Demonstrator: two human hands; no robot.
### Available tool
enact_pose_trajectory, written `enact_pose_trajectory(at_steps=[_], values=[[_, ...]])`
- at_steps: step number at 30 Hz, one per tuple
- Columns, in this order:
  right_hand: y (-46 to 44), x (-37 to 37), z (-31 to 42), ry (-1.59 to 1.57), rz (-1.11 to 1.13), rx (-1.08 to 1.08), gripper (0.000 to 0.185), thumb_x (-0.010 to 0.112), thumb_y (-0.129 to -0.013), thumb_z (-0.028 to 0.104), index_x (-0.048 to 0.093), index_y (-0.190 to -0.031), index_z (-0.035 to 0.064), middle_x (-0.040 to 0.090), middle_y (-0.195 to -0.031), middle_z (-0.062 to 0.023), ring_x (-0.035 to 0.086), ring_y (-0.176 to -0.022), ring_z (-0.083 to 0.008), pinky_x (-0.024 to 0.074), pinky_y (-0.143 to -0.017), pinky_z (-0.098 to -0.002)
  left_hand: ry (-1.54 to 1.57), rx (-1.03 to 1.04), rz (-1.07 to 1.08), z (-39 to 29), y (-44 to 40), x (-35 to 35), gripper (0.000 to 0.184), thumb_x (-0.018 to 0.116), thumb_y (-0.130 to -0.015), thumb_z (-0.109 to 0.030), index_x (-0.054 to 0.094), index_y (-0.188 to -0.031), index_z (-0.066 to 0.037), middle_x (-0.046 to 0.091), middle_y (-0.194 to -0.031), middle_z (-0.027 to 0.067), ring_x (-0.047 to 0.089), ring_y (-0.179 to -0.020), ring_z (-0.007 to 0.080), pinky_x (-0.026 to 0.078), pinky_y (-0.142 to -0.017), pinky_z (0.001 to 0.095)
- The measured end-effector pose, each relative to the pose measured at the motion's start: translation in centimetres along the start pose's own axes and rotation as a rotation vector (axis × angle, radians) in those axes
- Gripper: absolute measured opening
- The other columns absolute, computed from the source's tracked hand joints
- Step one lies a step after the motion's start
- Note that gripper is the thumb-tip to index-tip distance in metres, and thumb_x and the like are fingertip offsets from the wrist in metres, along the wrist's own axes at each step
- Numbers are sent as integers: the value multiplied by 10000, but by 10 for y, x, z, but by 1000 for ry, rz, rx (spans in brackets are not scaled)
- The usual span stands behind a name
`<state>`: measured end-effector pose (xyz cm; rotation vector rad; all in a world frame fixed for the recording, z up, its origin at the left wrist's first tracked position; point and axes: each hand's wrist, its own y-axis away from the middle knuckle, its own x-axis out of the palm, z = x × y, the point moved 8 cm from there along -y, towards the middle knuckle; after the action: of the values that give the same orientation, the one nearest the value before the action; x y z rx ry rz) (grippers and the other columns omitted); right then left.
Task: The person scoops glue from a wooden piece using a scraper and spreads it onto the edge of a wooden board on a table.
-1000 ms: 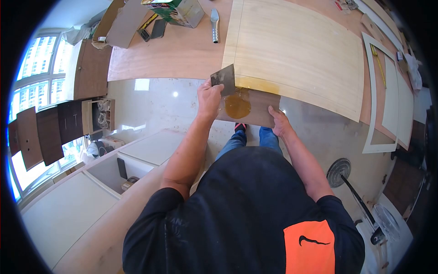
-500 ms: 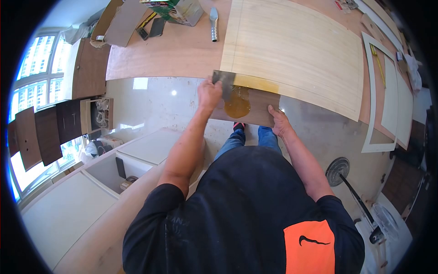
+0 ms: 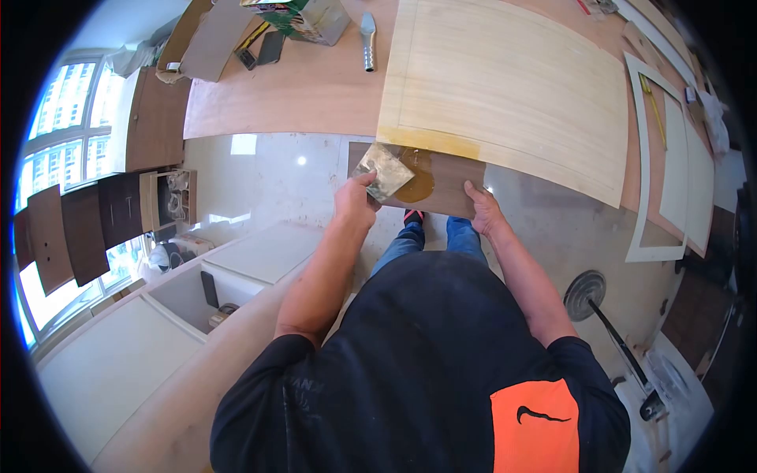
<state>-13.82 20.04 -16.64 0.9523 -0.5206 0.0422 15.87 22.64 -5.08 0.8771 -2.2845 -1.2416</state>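
My left hand [image 3: 356,201] is closed on a flat, square glue spreader [image 3: 386,169], its smeared, pale face turned up. The spreader lies over the left part of a dark brown board [image 3: 459,175], at the edge of an amber glue puddle [image 3: 419,181]; whether it touches the board I cannot tell. My right hand [image 3: 484,209] grips the board's right end, thumb on top and fingers hidden underneath. Just beyond the board is the near edge of a pale wood panel [image 3: 505,87], with a yellowish glue band [image 3: 438,143] along it.
The panel rests on a pinkish-brown worktable [image 3: 292,94]. On it are a metal-handled tool [image 3: 369,43], a box [image 3: 307,17] and a tape measure [image 3: 247,57]. White frames [image 3: 637,158] lie at the right. A round metal base [image 3: 585,296] stands on the floor, with white cabinets [image 3: 118,370] at left.
My left hand has drawn the spreader back from the panel's edge toward me and turned it over the board. The glue band now reaches farther left. My right hand stays in place.
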Motion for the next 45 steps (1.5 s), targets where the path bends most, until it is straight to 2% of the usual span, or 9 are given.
enact_pose_trajectory(at_steps=[5, 8, 14, 24, 30, 36, 39, 42, 45], values=[[4, 1, 3, 23, -28, -28, 623, 810, -904, 319, 518, -1383, 48, 628, -1322, -137, 621, -1220, -305, 535, -1011, -513, 133, -79, -12, 34, -6, 0, 101, 661, -935, -101, 617, -1023, -76, 672, -879, 67, 658, -740, 228, 545, -623, 391], [1, 1, 0, 12, 19, -10, 634, 820, -889, 342, 550, -1393, 69, 644, -1321, -110, 611, -1228, -275, 509, -1034, -482, 215, -23, 55, 40, 1, 24, 123, 646, -911, -14, 591, -1018, -38, 668, -891, 100, 663, -710, 219, 598, -572, 378], [4, 0, -1, 9, 11, 1, 661, 829, -880, 359, 542, -1398, 66, 641, -1325, -111, 609, -1229, -275, 511, -1029, -485, 190, 40, 34, 29, 10, 49, 128, 586, -914, 58, 561, -1038, 37, 633, -947, 161, 662, -762, 276, 607, -612, 396], [3, 0, -2, -22, 41, -13, 668, 830, -880, 351, 533, -1406, 67, 630, -1344, -105, 602, -1241, -274, 501, -1042, -488, 253, 92, 70, 17, 3, 69, 119, 578, -937, 44, 544, -1051, 32, 630, -1000, 165, 665, -798, 293, 612, -634, 427], [-3, -7, -3, -21, 51, 0, 632, 813, -895, 326, 537, -1407, 79, 622, -1358, -105, 596, -1250, -273, 502, -1043, -494, 277, 236, 202, -33, 47, 64, 146, 591, -944, 31, 542, -1079, 5, 655, -969, 138, 688, -803, 271, 614, -649, 426], [3, -6, 1, -23, 22, -19, 614, 814, -894, 323, 554, -1397, 86, 637, -1340, -100, 598, -1246, -265, 495, -1052, -487, -81, 556, 102, -58, 55, 34, 130, 617, -938, 3, 627, -1068, 3, 688, -996, 81, 678, -742, 192, 596, -660, 362], [6, -5, 3, -9, -3, -18, 608, 817, -891, 328, 563, -1389, 90, 645, -1329, -95, 602, -1239, -263, 493, -1053, -485, -557, 1086, -53, -79, 73, 32, 153, 638, -909, 4, 671, -1054, -30, 713, -1003, 59, 687, -806, 232, 572, -720, 356], [4, -7, 0, -3, -7, -11, 616, 820, -889, 335, 562, -1388, 84, 644, -1331, -96, 606, -1232, -264, 494, -1052, -483, -1018, 1729, -122, -85, 108, 63, 239, 668, -842, -8, 683, -1074, -65, 694, -997, 58, 659, -876, 276, 531, -784, 373], [2, -5, -1, -8, 14, -21, 625, 816, -893, 337, 555, -1387, 57, 640, -1337, -106, 609, -1227, -269, 498, -1049, -474, -1346, 1748, 19, -66, 93, 85, 230, 647, -811, -58, 681, -1039, -65, 644, -1011, 92, 600, -972, 316, 492, -855, 450]])
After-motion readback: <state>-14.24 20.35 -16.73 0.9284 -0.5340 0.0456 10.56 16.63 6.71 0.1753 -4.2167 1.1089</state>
